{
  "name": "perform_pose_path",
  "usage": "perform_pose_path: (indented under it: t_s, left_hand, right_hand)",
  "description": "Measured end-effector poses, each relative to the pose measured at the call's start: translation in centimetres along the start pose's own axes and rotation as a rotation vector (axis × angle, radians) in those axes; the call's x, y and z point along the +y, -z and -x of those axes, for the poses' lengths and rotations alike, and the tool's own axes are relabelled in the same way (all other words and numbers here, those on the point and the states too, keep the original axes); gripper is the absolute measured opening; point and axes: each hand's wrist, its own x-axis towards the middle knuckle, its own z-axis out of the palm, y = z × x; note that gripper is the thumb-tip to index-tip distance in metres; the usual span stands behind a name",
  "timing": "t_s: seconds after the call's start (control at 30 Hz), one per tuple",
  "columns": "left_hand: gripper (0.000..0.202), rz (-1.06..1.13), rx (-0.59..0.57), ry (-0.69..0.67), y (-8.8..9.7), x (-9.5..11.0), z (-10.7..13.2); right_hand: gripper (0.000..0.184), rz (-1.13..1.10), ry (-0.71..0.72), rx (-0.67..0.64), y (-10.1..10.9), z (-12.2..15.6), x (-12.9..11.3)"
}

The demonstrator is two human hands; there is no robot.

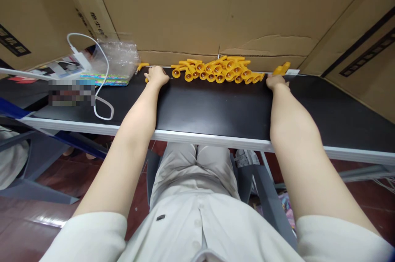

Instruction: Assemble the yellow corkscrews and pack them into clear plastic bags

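Observation:
Along the back of the black table lies a stacked pile of yellow blow pipes (219, 70), their round cups facing me and thin wire showing inside several. Left of the pile, my left hand (156, 75) is closed, with a bit of yellow pipe showing at its edge and wire by its fingers. Another yellow pipe (142, 66) lies just beyond that hand. At the pile's right end, my right hand (277, 82) is closed around a yellow blow pipe (282, 68) that sticks out past the fingers. Both hands' fingertips are partly hidden.
A cardboard wall (200, 11) rises directly behind the table (212, 107). On the left are a white cable (107, 64), clear plastic bags (119, 58) and colourful flat packs (120, 81). A metal edge (210, 139) runs along the table's front, above my lap.

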Motion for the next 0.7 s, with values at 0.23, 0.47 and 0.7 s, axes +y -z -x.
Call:
perform_pose_path:
  t_s: [0.23,0.47,0.7]
  left_hand:
    - [0.074,-0.01,-0.043,0.224,-0.2,-0.5,-0.1]
    - [0.068,-0.029,-0.048,0.223,-0.4,-0.7,-0.4]
    - [0.069,0.029,0.028,0.196,0.4,-0.6,0.9]
  right_hand:
    - [0.061,0.042,-0.069,-0.182,1.7,3.8,-1.0]
    - [0.061,-0.013,-0.078,-0.074,1.5,4.5,-0.5]
    - [0.05,-0.295,-0.129,0.148,2.3,5.2,-0.1]
